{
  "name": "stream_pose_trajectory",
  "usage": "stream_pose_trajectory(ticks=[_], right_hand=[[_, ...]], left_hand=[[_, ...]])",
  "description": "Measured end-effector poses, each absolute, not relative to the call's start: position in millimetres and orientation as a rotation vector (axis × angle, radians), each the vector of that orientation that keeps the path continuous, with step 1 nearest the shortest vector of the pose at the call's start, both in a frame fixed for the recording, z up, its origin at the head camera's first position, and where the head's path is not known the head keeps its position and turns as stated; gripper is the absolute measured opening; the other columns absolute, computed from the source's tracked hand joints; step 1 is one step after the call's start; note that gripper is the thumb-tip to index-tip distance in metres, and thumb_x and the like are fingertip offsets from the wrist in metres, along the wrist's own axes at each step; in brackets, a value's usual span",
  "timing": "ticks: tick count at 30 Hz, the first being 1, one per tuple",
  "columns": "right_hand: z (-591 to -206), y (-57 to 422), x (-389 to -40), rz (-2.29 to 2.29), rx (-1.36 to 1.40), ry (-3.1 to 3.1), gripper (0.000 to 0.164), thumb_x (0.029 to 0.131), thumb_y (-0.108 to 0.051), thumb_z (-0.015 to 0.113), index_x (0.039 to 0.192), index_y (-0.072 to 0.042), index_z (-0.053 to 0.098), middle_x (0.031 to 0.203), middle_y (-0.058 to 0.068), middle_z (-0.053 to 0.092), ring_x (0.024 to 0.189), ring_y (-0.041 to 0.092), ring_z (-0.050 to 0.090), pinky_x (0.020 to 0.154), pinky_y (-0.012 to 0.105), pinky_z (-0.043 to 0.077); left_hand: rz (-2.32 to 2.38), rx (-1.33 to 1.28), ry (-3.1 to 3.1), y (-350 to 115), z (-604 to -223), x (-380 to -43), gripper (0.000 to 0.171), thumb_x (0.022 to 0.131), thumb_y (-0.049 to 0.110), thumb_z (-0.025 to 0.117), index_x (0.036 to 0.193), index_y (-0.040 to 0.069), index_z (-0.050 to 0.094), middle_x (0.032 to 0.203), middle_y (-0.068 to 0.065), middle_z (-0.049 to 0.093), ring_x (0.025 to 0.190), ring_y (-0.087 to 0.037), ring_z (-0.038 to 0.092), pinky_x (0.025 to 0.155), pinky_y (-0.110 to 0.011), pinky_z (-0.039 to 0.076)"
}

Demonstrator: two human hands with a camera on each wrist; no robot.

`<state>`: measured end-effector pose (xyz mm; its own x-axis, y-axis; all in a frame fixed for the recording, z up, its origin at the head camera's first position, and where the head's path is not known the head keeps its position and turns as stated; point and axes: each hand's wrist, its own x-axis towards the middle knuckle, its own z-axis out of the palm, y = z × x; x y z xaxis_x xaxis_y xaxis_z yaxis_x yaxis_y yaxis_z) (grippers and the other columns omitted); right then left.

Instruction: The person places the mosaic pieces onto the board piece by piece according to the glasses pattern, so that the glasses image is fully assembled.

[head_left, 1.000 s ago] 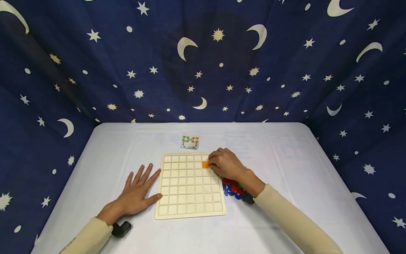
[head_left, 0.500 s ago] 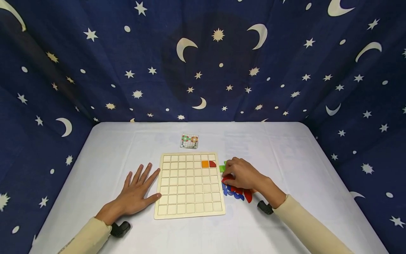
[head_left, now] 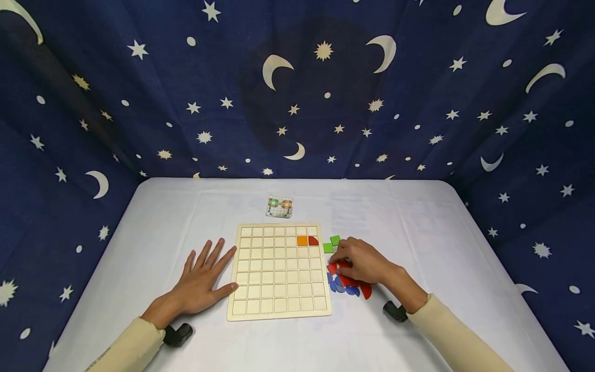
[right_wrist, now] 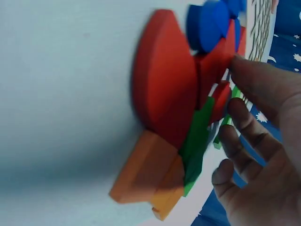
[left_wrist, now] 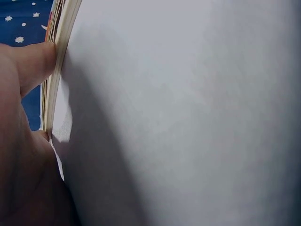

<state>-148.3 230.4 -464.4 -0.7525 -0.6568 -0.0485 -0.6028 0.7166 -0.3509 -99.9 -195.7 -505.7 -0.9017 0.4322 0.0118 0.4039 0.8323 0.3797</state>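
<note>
Now the left hand (head_left: 199, 284) is spread beside the board (head_left: 279, 274), and the right hand (head_left: 364, 259) is down at the red pieces (head_left: 366, 291).
The board sits just right of the left hand, whose thumb and pointing finger touch its edge. The right hand's fingers are bent over the red pieces; I cannot tell if they pinch one. Blue pieces (head_left: 352, 291) lie on that hand's near side, two green squares (head_left: 328, 248) just beyond its fingers. Left of it, on the board, an orange square (head_left: 302, 241) sits next to a red quarter (head_left: 313, 241). A card (head_left: 280, 206) lies ahead of the left hand, to its right.
</note>
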Motion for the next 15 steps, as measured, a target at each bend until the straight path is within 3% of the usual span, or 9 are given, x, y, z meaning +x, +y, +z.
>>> stream_pose_trajectory(ticks=[4, 8, 12, 15], right_hand=[[-464.3, 229.0, -148.8, -0.523, -1.005, 2.723, 0.015, 0.081, -0.024, 0.082, 0.095, -0.021, 0.077, 0.089, -0.012, 0.058, 0.084, 0.008, 0.048, 0.075, 0.028, 0.045], [-465.5, 225.5, -146.7, -0.521, -0.972, 2.706, 0.023, 0.080, -0.029, 0.084, 0.101, -0.022, 0.079, 0.090, -0.014, 0.057, 0.084, 0.007, 0.048, 0.074, 0.026, 0.045], [-468.3, 220.7, -144.6, -0.583, -0.949, 2.687, 0.014, 0.079, -0.025, 0.084, 0.089, -0.023, 0.073, 0.080, -0.011, 0.057, 0.077, 0.008, 0.048, 0.069, 0.027, 0.043], [-468.2, 218.1, -145.3, -0.648, -0.922, 2.634, 0.017, 0.079, -0.021, 0.083, 0.082, -0.026, 0.066, 0.071, -0.012, 0.057, 0.069, 0.006, 0.050, 0.069, 0.028, 0.041]], left_hand=[[0.601, 0.669, 2.938, -195.1, -507.0, -100.4, 0.082, 0.092, 0.060, 0.055, 0.157, 0.019, 0.026, 0.162, -0.018, 0.011, 0.147, -0.042, 0.000, 0.108, -0.067, -0.003], [0.620, 0.699, 2.960, -193.4, -506.1, -99.2, 0.082, 0.092, 0.057, 0.058, 0.157, 0.019, 0.026, 0.162, -0.019, 0.012, 0.147, -0.043, 0.001, 0.107, -0.068, -0.002], [0.594, 0.685, 2.957, -193.7, -506.6, -99.1, 0.082, 0.093, 0.058, 0.056, 0.158, 0.020, 0.024, 0.162, -0.018, 0.011, 0.147, -0.042, 0.000, 0.108, -0.068, -0.002], [0.592, 0.675, 2.960, -193.8, -505.4, -98.8, 0.082, 0.092, 0.059, 0.057, 0.157, 0.019, 0.027, 0.162, -0.019, 0.013, 0.146, -0.043, 0.002, 0.108, -0.068, 0.000]])
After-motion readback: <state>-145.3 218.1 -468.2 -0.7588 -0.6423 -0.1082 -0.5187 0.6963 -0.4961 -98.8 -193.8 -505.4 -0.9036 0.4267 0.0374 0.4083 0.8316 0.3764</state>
